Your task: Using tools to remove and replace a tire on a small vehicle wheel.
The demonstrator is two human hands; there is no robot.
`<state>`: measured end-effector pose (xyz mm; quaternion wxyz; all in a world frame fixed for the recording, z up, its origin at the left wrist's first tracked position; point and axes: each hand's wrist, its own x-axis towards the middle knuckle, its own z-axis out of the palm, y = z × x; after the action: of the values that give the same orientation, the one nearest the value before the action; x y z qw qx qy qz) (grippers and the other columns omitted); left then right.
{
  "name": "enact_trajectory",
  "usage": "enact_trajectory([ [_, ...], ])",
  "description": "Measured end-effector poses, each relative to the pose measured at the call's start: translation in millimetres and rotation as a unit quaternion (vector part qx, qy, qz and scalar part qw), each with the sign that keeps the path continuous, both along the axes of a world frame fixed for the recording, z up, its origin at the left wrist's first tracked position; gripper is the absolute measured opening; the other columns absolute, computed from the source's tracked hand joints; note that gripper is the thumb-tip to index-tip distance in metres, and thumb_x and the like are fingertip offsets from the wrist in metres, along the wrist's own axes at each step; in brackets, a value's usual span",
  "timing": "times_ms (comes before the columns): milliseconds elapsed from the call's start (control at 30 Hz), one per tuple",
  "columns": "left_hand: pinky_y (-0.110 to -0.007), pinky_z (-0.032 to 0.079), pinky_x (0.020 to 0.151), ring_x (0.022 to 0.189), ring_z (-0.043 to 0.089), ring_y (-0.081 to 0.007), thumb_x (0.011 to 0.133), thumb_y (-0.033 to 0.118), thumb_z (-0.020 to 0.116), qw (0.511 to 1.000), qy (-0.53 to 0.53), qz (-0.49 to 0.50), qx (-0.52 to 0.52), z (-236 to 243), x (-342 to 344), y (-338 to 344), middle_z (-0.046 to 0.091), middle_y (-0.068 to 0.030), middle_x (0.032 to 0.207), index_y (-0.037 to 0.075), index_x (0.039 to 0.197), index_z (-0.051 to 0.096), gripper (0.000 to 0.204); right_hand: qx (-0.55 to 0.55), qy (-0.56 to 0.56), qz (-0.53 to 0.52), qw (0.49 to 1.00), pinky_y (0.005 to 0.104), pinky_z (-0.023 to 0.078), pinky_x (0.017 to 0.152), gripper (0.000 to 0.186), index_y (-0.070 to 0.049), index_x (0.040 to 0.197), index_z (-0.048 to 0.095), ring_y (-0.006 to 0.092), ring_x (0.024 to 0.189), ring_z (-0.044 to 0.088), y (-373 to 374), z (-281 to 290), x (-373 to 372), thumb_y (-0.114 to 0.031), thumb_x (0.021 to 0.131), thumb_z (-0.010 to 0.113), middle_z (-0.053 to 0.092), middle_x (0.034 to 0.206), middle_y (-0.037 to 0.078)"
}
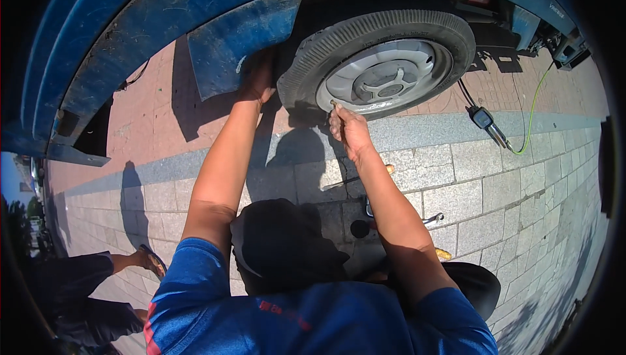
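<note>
Upper centre of the frame, there's the wheel (390, 86), tucked under the blue truck (147, 26), and both arms stretch up to it. The right hand (351, 131) is at the rim's lower left, its grip nearly closed, fingertips pinched on a small stub (334, 103), likely the valve; a pinch suits something that slight. The left hand (261, 84) is up beside the tyre's left flank, by the flap (241, 42), perhaps for balance or to steady the wheel; its fingers vanish in shadow, so I can't tell how open that grip is or whether it holds anything.

Over to the right, the gauge (482, 118) lies on the paving with its green hose, seemingly parked within reach. Lower centre, a wrench (433, 219) pokes out, half covered by the right forearm, and the yellow item (443, 253) below it is too cut off to name. The stub's far end? Lost in those fingers.
</note>
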<state>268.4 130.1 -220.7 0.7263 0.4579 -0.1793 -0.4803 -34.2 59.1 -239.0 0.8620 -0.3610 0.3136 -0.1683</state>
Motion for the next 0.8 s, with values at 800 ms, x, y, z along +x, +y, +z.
enact_trajectory([
  [800,-0.036,0.054,0.093,0.111,0.064,-0.0199,0.103,0.042,0.055,0.992,0.026,0.119,0.013,14.9,-67.3,-16.7,0.066,-0.0086,0.127,0.002,0.138,0.056,0.053,0.042,-0.034,-0.003,0.999,0.02,0.036,0.046,0.026,-0.005,0.088,0.061,0.008,0.054,0.051,1.5,54.8,3.6,-0.028,0.101,0.06,0.058,0.071,0.001],
])
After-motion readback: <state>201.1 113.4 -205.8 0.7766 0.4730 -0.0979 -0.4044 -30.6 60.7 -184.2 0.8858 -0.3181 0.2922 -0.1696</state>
